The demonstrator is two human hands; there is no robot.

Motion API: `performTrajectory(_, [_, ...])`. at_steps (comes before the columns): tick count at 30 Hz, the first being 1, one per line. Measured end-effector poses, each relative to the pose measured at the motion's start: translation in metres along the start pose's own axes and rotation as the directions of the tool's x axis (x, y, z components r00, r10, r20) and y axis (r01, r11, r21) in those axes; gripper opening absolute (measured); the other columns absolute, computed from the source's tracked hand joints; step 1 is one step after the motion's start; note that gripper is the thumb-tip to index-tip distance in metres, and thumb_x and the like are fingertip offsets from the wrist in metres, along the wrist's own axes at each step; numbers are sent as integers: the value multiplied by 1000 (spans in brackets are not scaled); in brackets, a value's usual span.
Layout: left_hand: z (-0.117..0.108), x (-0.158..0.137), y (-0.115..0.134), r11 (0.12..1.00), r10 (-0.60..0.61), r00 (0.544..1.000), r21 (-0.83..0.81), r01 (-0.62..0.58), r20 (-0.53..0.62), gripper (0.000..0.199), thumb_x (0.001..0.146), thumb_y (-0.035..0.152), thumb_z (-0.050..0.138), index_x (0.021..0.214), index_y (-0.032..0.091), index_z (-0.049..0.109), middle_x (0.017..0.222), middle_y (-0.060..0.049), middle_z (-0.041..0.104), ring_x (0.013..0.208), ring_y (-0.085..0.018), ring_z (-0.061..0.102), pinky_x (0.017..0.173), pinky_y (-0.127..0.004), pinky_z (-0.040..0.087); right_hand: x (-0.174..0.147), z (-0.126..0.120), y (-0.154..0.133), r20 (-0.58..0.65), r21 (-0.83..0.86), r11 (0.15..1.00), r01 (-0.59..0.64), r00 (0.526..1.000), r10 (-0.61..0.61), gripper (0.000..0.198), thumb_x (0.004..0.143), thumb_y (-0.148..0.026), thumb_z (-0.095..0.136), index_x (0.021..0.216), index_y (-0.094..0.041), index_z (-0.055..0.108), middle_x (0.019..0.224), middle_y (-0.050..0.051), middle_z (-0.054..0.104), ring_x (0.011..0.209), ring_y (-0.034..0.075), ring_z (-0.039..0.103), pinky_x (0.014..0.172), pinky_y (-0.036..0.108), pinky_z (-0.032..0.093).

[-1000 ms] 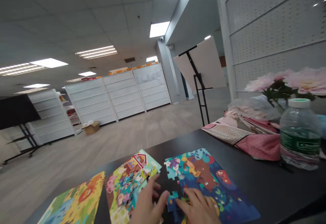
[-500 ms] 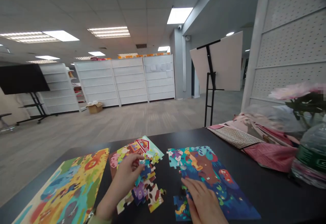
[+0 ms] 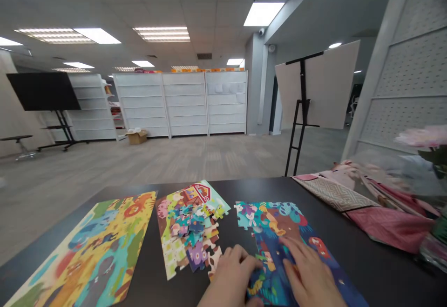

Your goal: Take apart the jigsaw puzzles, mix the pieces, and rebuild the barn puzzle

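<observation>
The dark blue jigsaw puzzle (image 3: 272, 237) with forest animals lies flat on the table. My left hand (image 3: 233, 274) is at its lower left edge, fingers curled, index finger and thumb around a dark blue puzzle piece (image 3: 258, 284) with a yellow plant. My right hand (image 3: 309, 274) rests on the puzzle's middle, fingers apart and holding nothing. Left of my left hand is a farm puzzle (image 3: 171, 246) with a heap of loose pieces (image 3: 193, 232) on it. A brown and white piece (image 3: 214, 259) is partly hidden behind my left hand.
A yellow animal puzzle (image 3: 115, 246) lies on the left of the black table (image 3: 146, 270). At the right are a pink bag (image 3: 380, 218), a clear bottle (image 3: 436, 246) cut off by the frame, and a pink flower (image 3: 424, 136). Beyond stands an easel board (image 3: 328, 88).
My left hand has moved right from the loose pieces to the blue puzzle's lower left edge. My right hand has shifted right, onto the puzzle. The camera view has turned slightly left.
</observation>
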State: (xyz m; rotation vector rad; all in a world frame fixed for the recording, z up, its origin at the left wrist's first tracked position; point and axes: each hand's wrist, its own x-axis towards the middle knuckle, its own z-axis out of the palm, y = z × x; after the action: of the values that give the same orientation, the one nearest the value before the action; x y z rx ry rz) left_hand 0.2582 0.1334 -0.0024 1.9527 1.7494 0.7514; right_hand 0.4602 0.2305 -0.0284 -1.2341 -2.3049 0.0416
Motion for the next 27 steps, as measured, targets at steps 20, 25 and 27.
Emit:
performTrajectory(20, [-21, 1, -4, 993, -106, 981, 31, 112, -165, 72, 76, 30, 66, 147, 21, 54, 141, -18, 59, 135, -44, 44, 113, -61, 31, -3, -11, 4, 86, -38, 999, 34, 996, -30, 48, 92, -32, 48, 136, -21, 65, 145, 14, 57, 137, 37, 50, 109, 55, 49])
performTrajectory(25, [-6, 7, 7, 985, -172, 985, -12, 172, -15, 81, 72, 27, 67, 149, 14, 48, 153, -25, 42, 142, -48, 34, 114, -64, 29, -11, 3, 3, 198, -190, 981, 34, 980, 4, 49, 92, -30, 51, 139, -20, 62, 142, 18, 58, 131, 38, 56, 102, 52, 55])
performTrajectory(27, [-12, 9, 6, 984, -146, 988, -109, 141, -42, 70, 79, 25, 60, 148, 20, 50, 148, -19, 46, 138, -38, 42, 115, -54, 34, -13, 6, -4, 181, -219, 976, 17, 983, 23, 49, 91, -27, 53, 138, -18, 63, 141, 20, 59, 130, 40, 56, 99, 53, 56])
